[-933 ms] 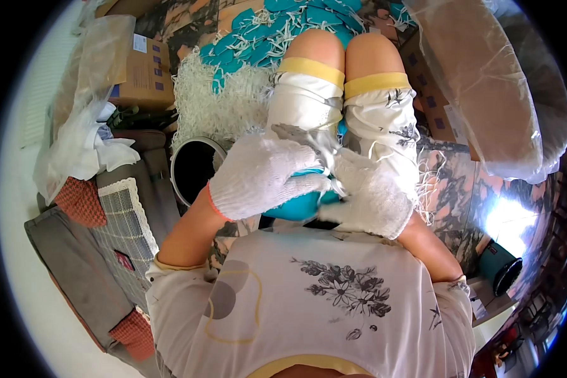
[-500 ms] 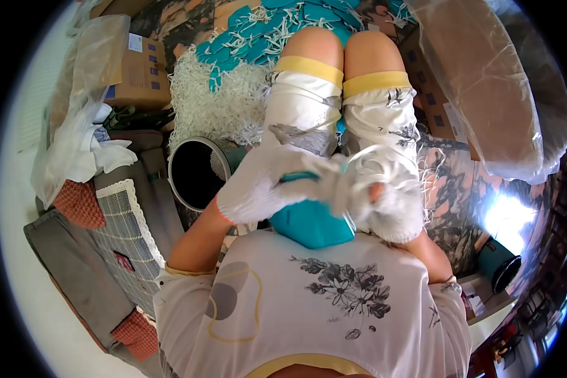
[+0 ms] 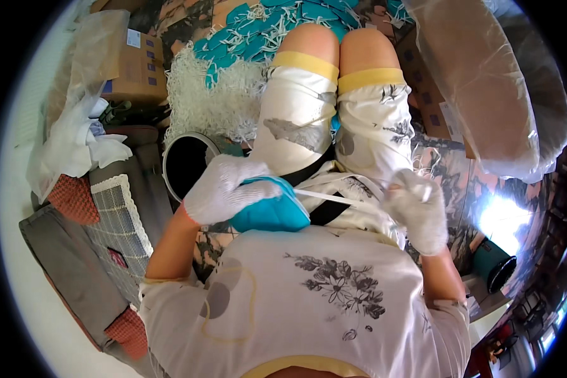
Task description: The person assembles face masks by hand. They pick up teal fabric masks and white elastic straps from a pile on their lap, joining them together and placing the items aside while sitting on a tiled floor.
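In my white-gloved left hand (image 3: 223, 192) is a teal padded fabric piece (image 3: 274, 213), gripped at its upper edge and held over my lap. A white strap (image 3: 340, 198) runs from the piece's right side across my lap to my right hand (image 3: 419, 211). That hand, in a white glove too, is closed round the strap's far end, and the strap looks stretched straight. Its fingertips are slightly blurred.
Ahead of my knees lies a heap of similar teal pieces (image 3: 252, 41) with white straps. A pile of loose white straps (image 3: 211, 101) is left of my legs, near a dark round bin (image 3: 189, 167). Cardboard boxes (image 3: 146, 69) and a plastic-wrapped carton (image 3: 479, 82) flank me.
My hands have moved apart: the left went left with the teal piece, the right went right with the strap end. The white strap now stretches between them.
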